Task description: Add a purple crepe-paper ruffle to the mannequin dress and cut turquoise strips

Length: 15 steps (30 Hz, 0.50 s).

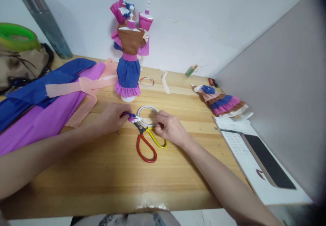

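Left hand [117,116], fingertips clamped on small blue-and-purple paper piece [131,118], above scissors [141,128] on wooden table [107,182]. Right hand [171,126] opposite, fingers pinched together on thin white strip [138,118] reaching that piece. Tape ring [148,107] beside right hand. Dressed mannequin [128,71] stands upright beyond.

The scene is brightly and evenly lit. Glare is thrown back from the near edge of the surface [183,175], and faint shadows are cast on the wall [193,25]. The tall flask [47,24] is slanted by wide-angle distortion, the right margin is darkened, and detail at the fingers [163,118] is softened.
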Motion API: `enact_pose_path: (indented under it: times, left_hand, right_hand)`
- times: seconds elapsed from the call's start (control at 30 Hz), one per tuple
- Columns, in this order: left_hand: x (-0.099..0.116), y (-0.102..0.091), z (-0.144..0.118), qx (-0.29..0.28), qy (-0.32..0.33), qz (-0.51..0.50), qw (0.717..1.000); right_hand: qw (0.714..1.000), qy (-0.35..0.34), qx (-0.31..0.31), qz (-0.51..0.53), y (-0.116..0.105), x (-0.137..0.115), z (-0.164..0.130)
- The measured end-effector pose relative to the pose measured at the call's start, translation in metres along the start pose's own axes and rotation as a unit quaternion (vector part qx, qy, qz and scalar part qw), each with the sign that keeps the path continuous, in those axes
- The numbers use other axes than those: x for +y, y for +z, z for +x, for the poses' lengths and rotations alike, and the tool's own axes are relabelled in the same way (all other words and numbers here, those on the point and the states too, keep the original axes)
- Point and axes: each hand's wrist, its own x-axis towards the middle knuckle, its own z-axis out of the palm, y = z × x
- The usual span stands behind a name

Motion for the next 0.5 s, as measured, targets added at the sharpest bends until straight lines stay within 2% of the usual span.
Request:
enact_pose_path:
  times: [0.17,0.37,0.43,0.5]
  left_hand:
    - [-0.015,-0.001,0.0,-0.039,-0.06,-0.094,0.993]
    - [-0.024,-0.007,-0.006,-0.092,-0.131,-0.238,0.958]
    - [-0.037,-0.011,-0.007,-0.071,-0.145,-0.263,0.951]
    - [-0.055,-0.018,-0.008,0.003,-0.149,-0.284,0.947]
  right_hand:
    - [0.999,-0.025,0.01,0.018,0.0,0.001,-0.003]
    - [0.999,-0.049,0.007,0.014,0.002,0.0,-0.003]
    - [0.999,-0.049,0.007,0.009,0.001,0.002,-0.005]
    - [0.999,-0.041,0.009,0.004,0.0,0.003,-0.006]
